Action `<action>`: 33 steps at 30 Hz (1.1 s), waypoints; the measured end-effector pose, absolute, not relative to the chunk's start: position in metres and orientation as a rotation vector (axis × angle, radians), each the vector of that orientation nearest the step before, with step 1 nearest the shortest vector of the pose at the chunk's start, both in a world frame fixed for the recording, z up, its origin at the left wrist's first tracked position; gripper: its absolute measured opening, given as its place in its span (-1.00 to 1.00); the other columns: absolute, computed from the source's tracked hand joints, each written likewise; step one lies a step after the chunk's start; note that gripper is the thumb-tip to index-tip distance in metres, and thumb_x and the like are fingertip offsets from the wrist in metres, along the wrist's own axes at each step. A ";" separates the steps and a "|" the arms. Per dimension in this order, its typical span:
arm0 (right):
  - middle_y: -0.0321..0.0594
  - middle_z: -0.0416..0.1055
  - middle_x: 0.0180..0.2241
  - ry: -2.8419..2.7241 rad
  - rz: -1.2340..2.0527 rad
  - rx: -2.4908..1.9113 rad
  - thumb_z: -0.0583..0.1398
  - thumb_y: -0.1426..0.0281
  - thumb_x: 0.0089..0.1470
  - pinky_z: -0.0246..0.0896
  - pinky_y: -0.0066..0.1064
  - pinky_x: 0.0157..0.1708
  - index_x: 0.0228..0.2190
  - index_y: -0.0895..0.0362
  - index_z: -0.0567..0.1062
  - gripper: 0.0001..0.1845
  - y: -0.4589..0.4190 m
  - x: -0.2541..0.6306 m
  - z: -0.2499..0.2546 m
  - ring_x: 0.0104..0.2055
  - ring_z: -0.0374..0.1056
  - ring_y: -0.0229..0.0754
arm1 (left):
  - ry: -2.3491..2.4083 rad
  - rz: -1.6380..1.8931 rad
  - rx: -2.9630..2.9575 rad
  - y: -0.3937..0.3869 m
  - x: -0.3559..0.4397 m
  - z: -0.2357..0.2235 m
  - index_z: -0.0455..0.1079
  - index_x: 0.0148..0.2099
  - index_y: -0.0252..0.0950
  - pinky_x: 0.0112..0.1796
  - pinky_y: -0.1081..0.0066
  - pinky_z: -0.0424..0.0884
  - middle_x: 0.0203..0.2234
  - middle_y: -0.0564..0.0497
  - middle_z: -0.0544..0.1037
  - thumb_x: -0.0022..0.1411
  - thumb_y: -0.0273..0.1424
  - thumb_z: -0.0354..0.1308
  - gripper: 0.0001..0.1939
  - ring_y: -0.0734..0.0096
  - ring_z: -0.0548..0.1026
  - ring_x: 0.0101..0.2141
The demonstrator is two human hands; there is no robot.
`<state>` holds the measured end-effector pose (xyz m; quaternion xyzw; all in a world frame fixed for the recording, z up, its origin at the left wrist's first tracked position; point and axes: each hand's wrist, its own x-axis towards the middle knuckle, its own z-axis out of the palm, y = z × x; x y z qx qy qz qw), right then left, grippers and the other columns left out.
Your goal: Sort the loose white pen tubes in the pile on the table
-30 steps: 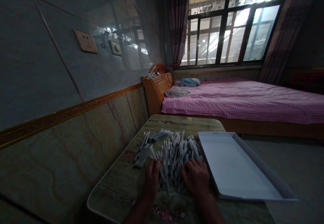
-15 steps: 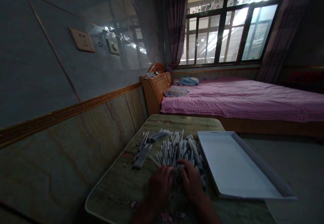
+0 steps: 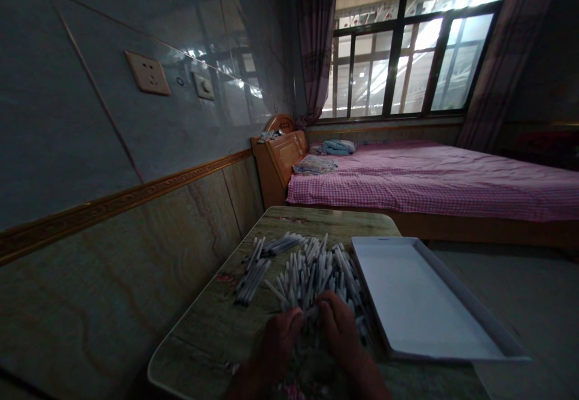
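A heap of many white pens or sticks (image 3: 312, 267) lies in the middle of a small patterned table (image 3: 208, 333). My left hand (image 3: 278, 339) and my right hand (image 3: 341, 333) rest on the near edge of the heap, close together, fingers curled round a bunch of the white sticks. A smaller bundle of sticks (image 3: 251, 276) lies apart on the left. Dim light hides how tightly the fingers grip.
A shallow white tray (image 3: 456, 321) sits on the table's right side, jutting past its edge. A tiled wall with a socket (image 3: 148, 73) runs along the left. Beyond the table stands a bed with a pink checked cover (image 3: 429, 177) under a window.
My hands have moved from flat and apart on the heap to close together at its near edge, fingers gathering sticks between them. The view has shifted slightly.
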<state>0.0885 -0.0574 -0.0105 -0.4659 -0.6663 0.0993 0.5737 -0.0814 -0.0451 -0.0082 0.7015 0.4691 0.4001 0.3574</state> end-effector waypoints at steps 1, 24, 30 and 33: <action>-0.31 0.43 -0.50 -1.525 0.229 -1.111 -0.03 0.27 0.32 0.23 -0.49 -0.46 -0.38 0.07 0.45 -0.66 -0.056 0.092 -0.010 -0.47 0.37 -0.25 | 1.166 1.004 1.747 -0.044 -0.083 -0.002 0.44 -0.55 -0.17 -0.45 0.40 0.21 -0.65 0.01 0.44 0.21 -0.12 0.11 -0.64 0.33 0.36 -0.57; -0.11 0.46 -0.21 -1.563 -0.419 -1.679 0.04 0.47 0.18 0.16 -0.23 -0.15 -0.08 0.08 0.49 -0.67 -0.033 0.122 -0.032 -0.19 0.30 -0.02 | 1.791 1.111 1.646 0.001 -0.115 -0.039 0.30 0.22 -0.44 0.20 0.31 0.23 0.19 -0.24 0.42 0.16 -0.51 -0.05 -0.44 0.26 0.35 0.20; -0.10 0.46 -0.15 -1.568 -0.447 -1.606 0.04 0.45 0.20 0.18 -0.21 -0.13 -0.14 0.08 0.52 -0.70 -0.033 0.122 -0.030 -0.13 0.31 0.00 | 1.807 1.104 1.823 -0.001 -0.111 -0.051 0.34 0.20 -0.35 0.21 0.17 0.24 0.18 -0.21 0.43 0.25 -0.34 -0.08 -0.48 0.18 0.35 0.20; -0.12 0.47 -0.13 -1.568 -0.470 -1.526 0.04 0.44 0.22 0.17 -0.21 -0.13 -0.15 0.07 0.51 -0.73 -0.035 0.121 -0.027 -0.12 0.31 -0.01 | 1.758 1.062 1.895 0.001 -0.101 -0.051 0.31 0.24 -0.30 0.24 0.14 0.20 0.23 -0.19 0.37 0.28 -0.26 -0.11 -0.46 0.16 0.29 0.24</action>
